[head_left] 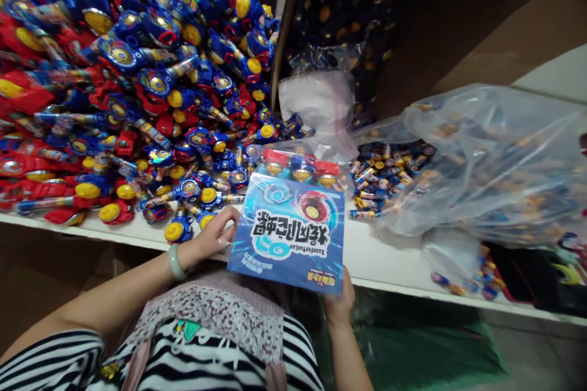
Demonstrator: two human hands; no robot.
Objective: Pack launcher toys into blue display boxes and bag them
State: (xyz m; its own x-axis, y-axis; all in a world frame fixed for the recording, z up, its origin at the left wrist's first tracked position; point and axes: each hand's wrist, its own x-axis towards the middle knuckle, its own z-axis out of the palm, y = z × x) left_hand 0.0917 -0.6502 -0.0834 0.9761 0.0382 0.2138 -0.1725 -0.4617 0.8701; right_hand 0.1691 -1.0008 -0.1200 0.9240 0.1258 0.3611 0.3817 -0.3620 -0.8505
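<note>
A blue cardboard display box (284, 232) printed with white and black lettering is held in front of my body, its print upside down to me. Red and blue toy spinning tops (300, 168) show in a row along its far edge, with clear plastic film around them. At the box's left edge, my left hand (219, 233) is closed with curled fingers and wears a pale bangle at the wrist. My right hand (342, 299) grips the near right corner from below, its fingers mostly hidden behind the box.
A big heap of red and blue spinning-top toys (156, 82) covers the left of the white table (367, 256). Right of the box lie small printed tubes (380, 171) spilling from a large clear plastic bag (477, 159). Clear empty bags (318, 101) stand behind the box.
</note>
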